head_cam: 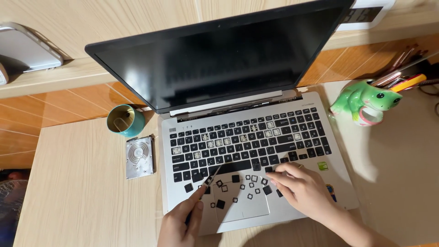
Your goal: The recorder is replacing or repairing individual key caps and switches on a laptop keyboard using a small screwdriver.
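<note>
On palm rest: loose black keycaps [238, 186]; left hand [180, 224] grips thin tool [209, 179]; right hand [299, 185] fingers keycaps.

I am getting only one view, from the head camera. It is looking steeply down at the desk [82, 192] from quite near, facing the far wall, with the open laptop [247, 137] filling the middle.

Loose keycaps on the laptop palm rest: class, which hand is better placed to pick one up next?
Probably the right hand: its bare fingertips rest beside the loose keycaps, while the left hand is occupied gripping a thin tool.
</note>
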